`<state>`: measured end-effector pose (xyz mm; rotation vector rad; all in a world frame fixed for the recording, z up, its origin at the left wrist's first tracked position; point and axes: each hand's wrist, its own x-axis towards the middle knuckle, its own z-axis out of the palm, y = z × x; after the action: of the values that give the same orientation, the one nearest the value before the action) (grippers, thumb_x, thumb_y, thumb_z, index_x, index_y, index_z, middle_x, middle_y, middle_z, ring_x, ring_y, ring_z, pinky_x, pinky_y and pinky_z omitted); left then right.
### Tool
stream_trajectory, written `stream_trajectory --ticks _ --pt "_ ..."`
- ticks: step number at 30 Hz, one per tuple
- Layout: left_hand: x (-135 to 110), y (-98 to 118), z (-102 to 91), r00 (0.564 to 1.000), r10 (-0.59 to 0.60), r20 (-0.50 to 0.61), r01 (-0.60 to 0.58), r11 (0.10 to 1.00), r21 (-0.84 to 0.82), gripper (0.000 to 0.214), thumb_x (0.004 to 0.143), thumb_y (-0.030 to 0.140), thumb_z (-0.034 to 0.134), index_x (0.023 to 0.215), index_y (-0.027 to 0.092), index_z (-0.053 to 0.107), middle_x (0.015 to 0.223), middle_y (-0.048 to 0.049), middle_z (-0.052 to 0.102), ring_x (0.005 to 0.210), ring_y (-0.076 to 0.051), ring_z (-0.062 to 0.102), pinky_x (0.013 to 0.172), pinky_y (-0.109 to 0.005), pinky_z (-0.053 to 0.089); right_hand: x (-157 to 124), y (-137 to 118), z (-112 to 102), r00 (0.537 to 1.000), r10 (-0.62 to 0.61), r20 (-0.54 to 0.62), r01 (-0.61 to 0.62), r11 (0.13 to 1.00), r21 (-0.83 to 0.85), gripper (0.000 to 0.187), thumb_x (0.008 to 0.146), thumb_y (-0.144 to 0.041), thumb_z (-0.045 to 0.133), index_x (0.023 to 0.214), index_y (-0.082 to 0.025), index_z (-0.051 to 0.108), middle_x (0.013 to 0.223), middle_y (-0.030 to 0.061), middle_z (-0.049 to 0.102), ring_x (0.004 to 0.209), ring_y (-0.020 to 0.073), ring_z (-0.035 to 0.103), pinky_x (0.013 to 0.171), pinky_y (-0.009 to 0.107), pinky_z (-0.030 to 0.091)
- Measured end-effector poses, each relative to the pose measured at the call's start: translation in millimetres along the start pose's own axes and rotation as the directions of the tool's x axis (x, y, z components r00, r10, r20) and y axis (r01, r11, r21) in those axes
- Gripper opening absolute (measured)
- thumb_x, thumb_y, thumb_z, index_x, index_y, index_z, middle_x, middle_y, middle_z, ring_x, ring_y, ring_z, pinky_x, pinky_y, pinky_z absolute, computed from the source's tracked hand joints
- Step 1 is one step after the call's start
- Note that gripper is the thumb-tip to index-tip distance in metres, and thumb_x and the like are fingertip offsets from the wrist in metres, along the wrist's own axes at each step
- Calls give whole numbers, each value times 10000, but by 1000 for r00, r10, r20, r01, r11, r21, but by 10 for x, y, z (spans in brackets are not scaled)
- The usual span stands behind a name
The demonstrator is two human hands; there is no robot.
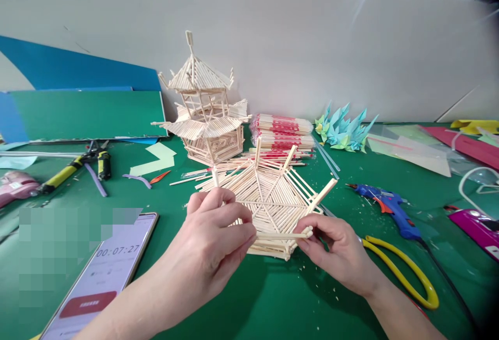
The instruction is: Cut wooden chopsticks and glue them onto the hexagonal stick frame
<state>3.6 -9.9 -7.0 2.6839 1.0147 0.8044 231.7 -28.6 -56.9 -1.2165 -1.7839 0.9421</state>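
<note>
A hexagonal panel built of thin wooden sticks (273, 194) rests tilted on the green table (249, 298), with short posts rising from its corners. My left hand (212, 244) grips its near left edge, fingers curled around it. My right hand (335, 249) pinches a single wooden stick (283, 236) by its right end and holds it flat along the panel's front edge. Behind the panel stands a two-tier stick pagoda (205, 114).
Wrapped chopstick bundles (283, 132) and paper cranes (343, 129) lie at the back. A blue glue gun (390, 207) and yellow-handled cutters (405, 272) are on the right. A phone showing a timer (105, 272), pliers (74, 166) and paper scraps sit on the left.
</note>
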Motion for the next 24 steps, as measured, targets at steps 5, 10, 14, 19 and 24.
stream_trajectory --ticks 5,10,14,19,24 --pt "-4 9 -6 1000 -8 -3 8 1000 -6 194 837 105 486 793 223 633 812 -10 638 830 -202 435 704 -382 274 -1 11 -26 999 -11 49 10 1000 23 14 769 -190 577 770 -182 589 614 -28 508 536 93 460 453 199 403" --pt "-1 23 -47 997 -25 67 20 997 72 184 849 125 491 817 228 639 846 -13 645 855 -210 454 713 -381 281 -13 -40 -10 999 -41 9 40 999 21 58 801 -233 567 777 -184 586 628 -21 540 538 96 480 464 204 412" --pt "3 47 -58 996 -54 73 47 994 97 159 841 136 506 769 218 621 830 -2 636 856 -210 465 731 -388 281 -29 -51 38 997 -61 -56 61 998 1 67 806 -244 559 783 -187 585 622 -20 551 525 99 478 454 206 400" --pt "15 105 -44 998 -47 35 41 985 169 155 825 147 501 747 215 616 803 -16 622 853 -230 461 735 -408 266 -49 -8 82 996 -42 -80 45 999 30 81 817 -254 547 796 -184 583 638 -10 536 537 106 464 466 217 389" --pt "79 238 57 999 -10 -38 19 966 258 141 814 168 489 832 209 622 807 -38 627 841 -249 448 718 -424 258 -67 11 99 995 -6 -98 11 998 54 92 814 -270 553 826 -187 592 675 -1 542 562 116 462 491 232 387"
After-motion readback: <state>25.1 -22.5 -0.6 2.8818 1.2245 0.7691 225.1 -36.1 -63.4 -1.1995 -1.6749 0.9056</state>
